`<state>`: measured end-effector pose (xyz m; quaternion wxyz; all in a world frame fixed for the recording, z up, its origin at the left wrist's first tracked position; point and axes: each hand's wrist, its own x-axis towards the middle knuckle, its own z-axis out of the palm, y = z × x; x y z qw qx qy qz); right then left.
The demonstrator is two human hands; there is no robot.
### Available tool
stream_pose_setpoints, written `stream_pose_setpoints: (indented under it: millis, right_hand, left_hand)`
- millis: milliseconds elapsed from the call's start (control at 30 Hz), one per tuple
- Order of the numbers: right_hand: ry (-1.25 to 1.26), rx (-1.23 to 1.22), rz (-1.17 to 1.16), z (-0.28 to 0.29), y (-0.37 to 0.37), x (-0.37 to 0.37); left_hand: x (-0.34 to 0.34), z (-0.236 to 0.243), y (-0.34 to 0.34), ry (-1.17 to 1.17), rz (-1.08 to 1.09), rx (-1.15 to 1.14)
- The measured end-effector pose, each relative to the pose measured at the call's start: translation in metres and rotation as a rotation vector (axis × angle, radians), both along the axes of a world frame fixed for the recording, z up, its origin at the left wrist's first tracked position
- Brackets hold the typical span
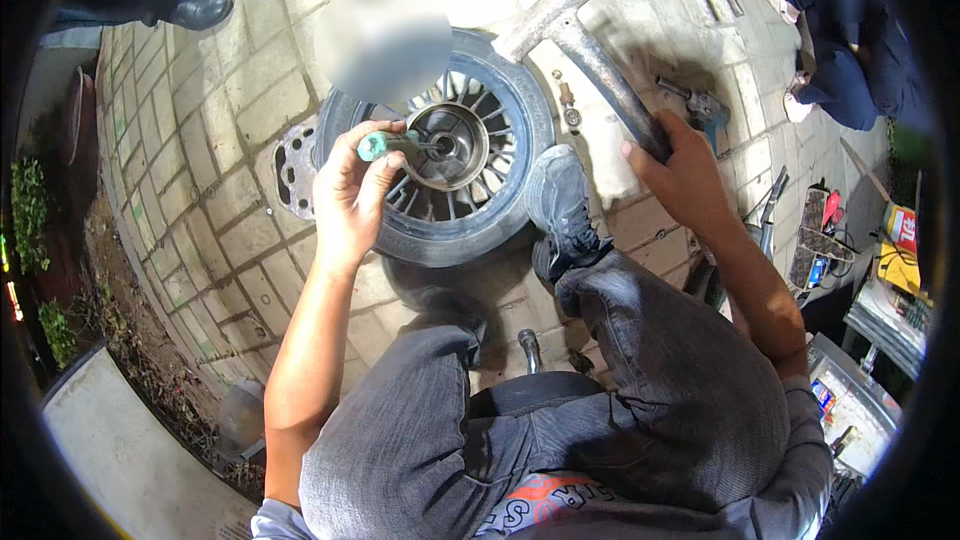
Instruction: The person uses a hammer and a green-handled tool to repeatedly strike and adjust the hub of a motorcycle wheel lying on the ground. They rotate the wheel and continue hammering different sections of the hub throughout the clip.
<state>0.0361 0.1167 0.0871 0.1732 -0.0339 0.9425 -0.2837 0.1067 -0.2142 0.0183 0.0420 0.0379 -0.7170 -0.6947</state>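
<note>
A wheel with a black tyre (532, 125) and spoked rim lies flat on the paving in front of me. My left hand (350, 195) is closed around the green handle of a screwdriver (373, 146). Its shaft points at the round metal hub (470, 145) in the wheel's middle; whether the tip touches is unclear. In my right hand (688, 178) I grip a large worn hammer (600, 60) by its dark handle, with the head raised beyond the wheel's far right side. My shoe (560, 195) rests against the tyre's right edge. A round blurred patch hides the wheel's far left part.
A metal plate with holes (294, 172) lies left of the wheel. To the right are a small bolt-like part (567, 100) and a power tool (705, 108). Another person's shoe (200, 8) is far left; someone's legs (850, 50) are far right. A yellow box (902, 250) sits at right.
</note>
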Motion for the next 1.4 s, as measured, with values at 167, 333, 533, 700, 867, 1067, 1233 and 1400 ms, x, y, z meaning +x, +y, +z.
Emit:
stream_pose_setpoints:
  millis: [167, 333, 533, 700, 867, 1067, 1233, 1400]
  right_hand:
    - [-0.036, -0.012, 0.188, 0.028, -0.015, -0.009]
    - [-0.114, -0.085, 0.314, 0.057, -0.035, -0.004]
    - [-0.172, 0.022, 0.371, 0.079, -0.043, 0.005]
    - [0.046, -0.24, 0.321, 0.089, -0.036, 0.015]
    - [0.204, 0.139, 0.593, 0.073, -0.049, 0.025]
    - [0.118, -0.036, 0.453, 0.089, -0.051, 0.02]
    - [0.185, 0.102, 0.558, 0.048, -0.038, 0.024]
    - [0.04, 0.088, 0.307, 0.038, -0.029, 0.021]
  left_hand:
    - [-0.005, -0.002, 0.005, 0.021, -0.102, -0.237]
    - [-0.013, -0.018, 0.007, 0.03, -0.16, -0.23]
    - [-0.025, -0.013, 0.006, 0.159, -0.201, -0.337]
    - [-0.022, -0.018, 0.007, 0.089, -0.145, -0.286]
    - [-0.023, -0.004, 0.004, 0.024, -0.222, -0.388]
    - [-0.02, -0.017, 0.005, 0.111, -0.144, -0.339]
    - [-0.024, -0.024, 0.005, 0.095, -0.213, -0.383]
    - [-0.028, -0.014, 0.004, 0.002, -0.229, -0.444]
